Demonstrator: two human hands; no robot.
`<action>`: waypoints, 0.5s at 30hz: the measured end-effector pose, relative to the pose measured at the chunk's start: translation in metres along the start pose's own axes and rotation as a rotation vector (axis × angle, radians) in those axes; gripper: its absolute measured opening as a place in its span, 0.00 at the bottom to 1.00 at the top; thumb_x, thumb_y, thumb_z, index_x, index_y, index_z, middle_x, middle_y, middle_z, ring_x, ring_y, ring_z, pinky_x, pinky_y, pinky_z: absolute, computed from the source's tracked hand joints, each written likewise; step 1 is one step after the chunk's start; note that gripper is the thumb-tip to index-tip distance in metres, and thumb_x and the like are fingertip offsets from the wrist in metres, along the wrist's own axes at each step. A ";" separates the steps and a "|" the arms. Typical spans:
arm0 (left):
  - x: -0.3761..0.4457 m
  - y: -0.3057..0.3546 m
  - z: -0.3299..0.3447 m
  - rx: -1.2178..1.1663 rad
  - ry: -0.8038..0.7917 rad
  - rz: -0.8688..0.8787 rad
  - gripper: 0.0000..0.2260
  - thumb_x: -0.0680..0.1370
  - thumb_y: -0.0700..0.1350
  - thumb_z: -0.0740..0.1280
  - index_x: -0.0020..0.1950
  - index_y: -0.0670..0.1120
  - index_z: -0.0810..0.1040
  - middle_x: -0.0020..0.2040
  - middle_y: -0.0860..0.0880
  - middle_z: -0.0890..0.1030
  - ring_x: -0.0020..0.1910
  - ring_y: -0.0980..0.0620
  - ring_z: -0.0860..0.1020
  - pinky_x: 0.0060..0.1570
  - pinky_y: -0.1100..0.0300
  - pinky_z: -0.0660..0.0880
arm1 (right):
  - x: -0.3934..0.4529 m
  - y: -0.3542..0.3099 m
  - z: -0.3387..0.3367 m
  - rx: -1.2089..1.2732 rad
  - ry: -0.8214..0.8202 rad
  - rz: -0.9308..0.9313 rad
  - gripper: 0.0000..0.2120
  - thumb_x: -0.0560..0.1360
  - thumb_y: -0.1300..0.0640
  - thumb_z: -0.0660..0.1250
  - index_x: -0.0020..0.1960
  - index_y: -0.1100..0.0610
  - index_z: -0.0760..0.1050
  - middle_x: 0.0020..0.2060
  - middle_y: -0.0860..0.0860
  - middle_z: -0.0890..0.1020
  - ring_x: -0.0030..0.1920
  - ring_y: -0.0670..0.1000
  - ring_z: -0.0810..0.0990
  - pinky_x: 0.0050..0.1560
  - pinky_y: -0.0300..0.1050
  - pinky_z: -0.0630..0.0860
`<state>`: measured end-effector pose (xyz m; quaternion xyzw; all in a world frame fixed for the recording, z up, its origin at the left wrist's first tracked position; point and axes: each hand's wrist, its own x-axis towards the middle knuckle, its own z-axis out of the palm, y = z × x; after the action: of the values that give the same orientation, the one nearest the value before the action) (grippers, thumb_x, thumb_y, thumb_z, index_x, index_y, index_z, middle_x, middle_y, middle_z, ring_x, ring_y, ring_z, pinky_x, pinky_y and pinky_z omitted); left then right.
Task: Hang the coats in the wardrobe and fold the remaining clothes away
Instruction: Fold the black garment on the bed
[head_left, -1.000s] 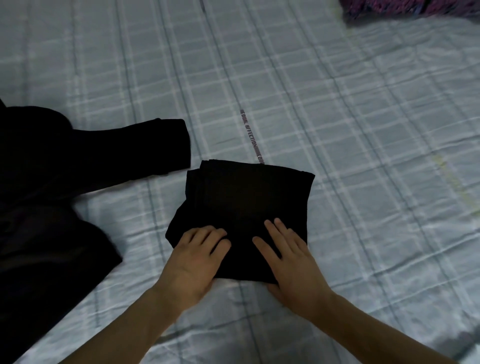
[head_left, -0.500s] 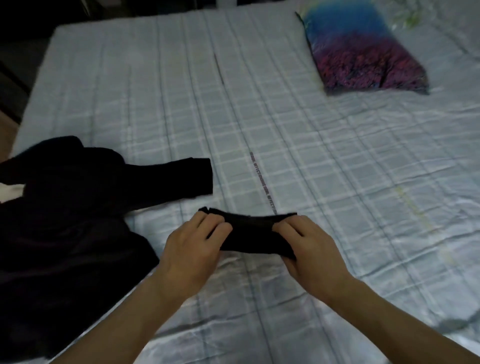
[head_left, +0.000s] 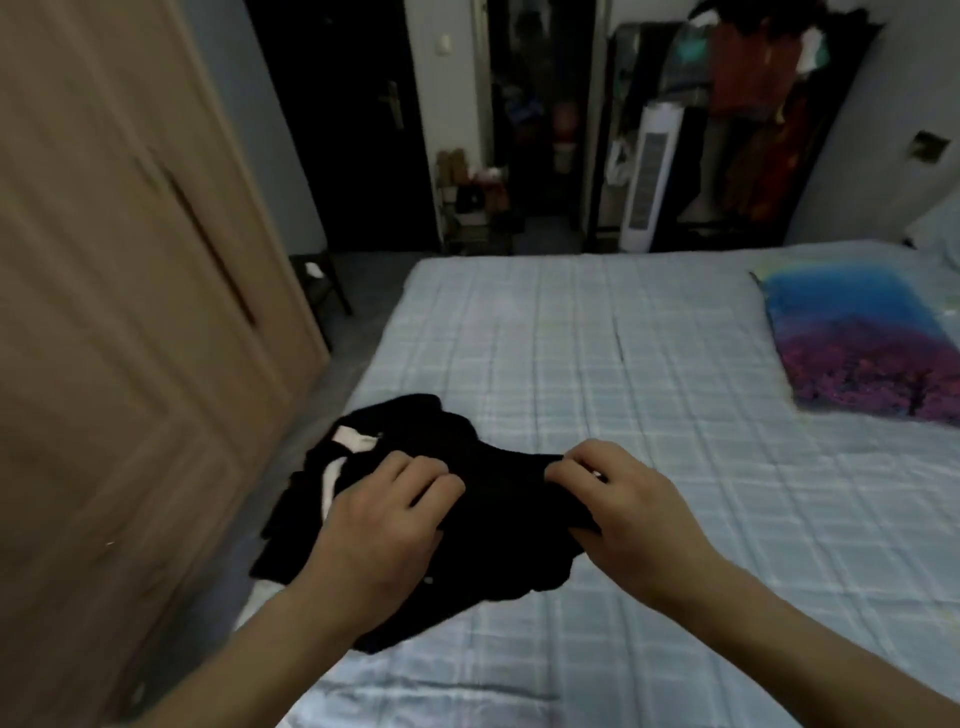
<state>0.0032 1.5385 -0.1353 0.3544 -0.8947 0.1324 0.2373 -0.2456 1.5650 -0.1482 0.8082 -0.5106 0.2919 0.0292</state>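
Observation:
I hold a folded black garment in front of me with both hands. My left hand grips its left end and my right hand grips its right end, fingers curled over the top edge. Behind and below it lies a loose black coat with a white label, spread on the left near part of the bed. The two black pieces overlap in view and their border is hard to tell. The wooden wardrobe stands at the left with its doors closed.
A blue and purple pillow lies at the bed's right side. Beyond the bed stand a white tower fan, an open rack of hanging clothes, a dark door and a small stool on the floor.
My hands went from pressing flat on the folded black garment to gripping its ends and lifting it. My view has swung up and left, now showing the wardrobe and the room.

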 end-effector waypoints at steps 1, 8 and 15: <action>-0.005 -0.008 -0.020 0.046 -0.001 -0.031 0.12 0.65 0.33 0.71 0.47 0.40 0.83 0.46 0.45 0.83 0.39 0.44 0.80 0.27 0.56 0.75 | 0.016 -0.012 -0.003 0.024 0.000 -0.045 0.13 0.66 0.62 0.73 0.50 0.57 0.79 0.43 0.51 0.79 0.38 0.53 0.78 0.31 0.43 0.75; -0.079 -0.047 -0.155 0.293 -0.044 -0.378 0.17 0.64 0.37 0.77 0.51 0.45 0.80 0.47 0.50 0.80 0.44 0.48 0.77 0.23 0.53 0.74 | 0.122 -0.122 0.005 0.196 -0.022 -0.428 0.14 0.68 0.56 0.68 0.53 0.58 0.80 0.47 0.54 0.80 0.43 0.56 0.81 0.34 0.50 0.80; -0.203 -0.035 -0.268 0.514 -0.091 -0.748 0.16 0.63 0.35 0.76 0.49 0.43 0.81 0.47 0.48 0.81 0.43 0.45 0.79 0.27 0.53 0.75 | 0.166 -0.285 0.047 0.440 -0.098 -0.805 0.21 0.60 0.63 0.79 0.52 0.57 0.80 0.46 0.51 0.80 0.42 0.53 0.81 0.36 0.48 0.80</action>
<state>0.2452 1.7381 -0.0096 0.7060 -0.6528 0.2398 0.1336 0.0660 1.5505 -0.0323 0.9419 -0.0830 0.3205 -0.0564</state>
